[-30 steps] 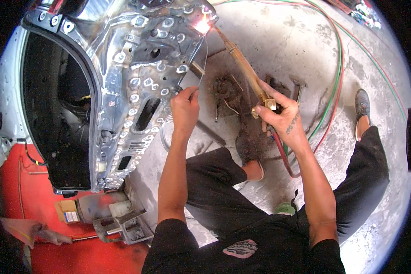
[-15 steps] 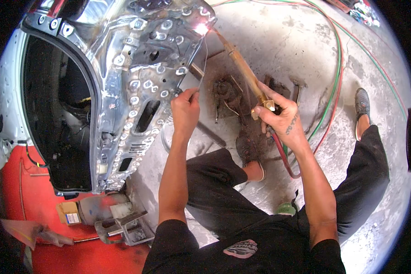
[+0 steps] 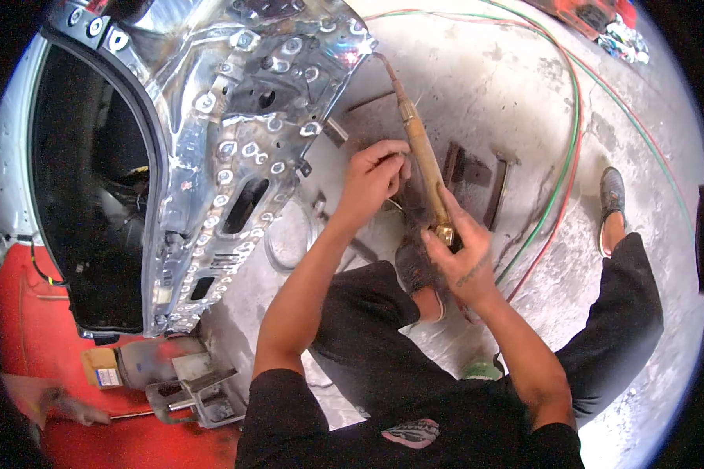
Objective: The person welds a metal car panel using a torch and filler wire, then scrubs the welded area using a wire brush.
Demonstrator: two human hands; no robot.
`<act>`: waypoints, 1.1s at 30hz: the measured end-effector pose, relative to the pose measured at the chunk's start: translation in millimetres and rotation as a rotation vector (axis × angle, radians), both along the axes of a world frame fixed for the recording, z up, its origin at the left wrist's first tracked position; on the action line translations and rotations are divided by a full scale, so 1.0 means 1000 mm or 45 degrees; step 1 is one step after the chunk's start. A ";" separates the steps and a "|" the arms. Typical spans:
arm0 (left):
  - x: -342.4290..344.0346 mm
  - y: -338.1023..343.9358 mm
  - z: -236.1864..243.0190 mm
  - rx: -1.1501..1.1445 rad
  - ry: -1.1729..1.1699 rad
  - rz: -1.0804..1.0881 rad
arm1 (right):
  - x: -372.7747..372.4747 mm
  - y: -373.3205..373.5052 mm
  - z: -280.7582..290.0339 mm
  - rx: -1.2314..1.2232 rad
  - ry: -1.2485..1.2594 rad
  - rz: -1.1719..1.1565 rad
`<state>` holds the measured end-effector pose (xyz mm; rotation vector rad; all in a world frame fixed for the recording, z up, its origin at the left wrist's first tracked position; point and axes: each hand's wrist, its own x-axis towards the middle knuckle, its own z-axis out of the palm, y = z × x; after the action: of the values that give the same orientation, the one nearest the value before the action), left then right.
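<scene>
My right hand (image 3: 463, 254) is wrapped round the valve end of a brass gas welding torch (image 3: 424, 152). The torch's bent tip points up beside the top right corner of a bare-metal car body panel (image 3: 199, 176), and no bright flame shows there. Several round weld marks dot the panel. To the left of the torch body, my left hand (image 3: 379, 178) is closed, with thumb and fingers pinched on a thin filler wire. Only a faint short piece of that wire shows near the torch; the rest is hidden or too fine to see.
Green and red hoses (image 3: 565, 168) loop over the concrete floor (image 3: 641, 313) on the right. A hammer (image 3: 502, 184) and metal scraps lie near my foot. A metal clamp-like fixture (image 3: 207, 399) stands at lower left by a red surface (image 3: 133, 445).
The bright glow at the panel's corner has gone. My left hand has moved right and slightly down, away from the panel to the torch. The right hand has drawn the torch slightly back and downward.
</scene>
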<state>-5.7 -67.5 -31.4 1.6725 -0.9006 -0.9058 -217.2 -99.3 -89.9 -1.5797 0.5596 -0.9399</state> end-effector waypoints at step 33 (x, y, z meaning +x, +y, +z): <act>0.028 -0.053 -0.028 0.141 0.074 0.012 | 0.046 -0.037 -0.086 -0.262 -0.052 0.023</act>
<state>22.1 -120.3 -59.5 1.7342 -0.8157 -1.0084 -171.7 -135.8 -175.6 -1.7414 0.4297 -1.0401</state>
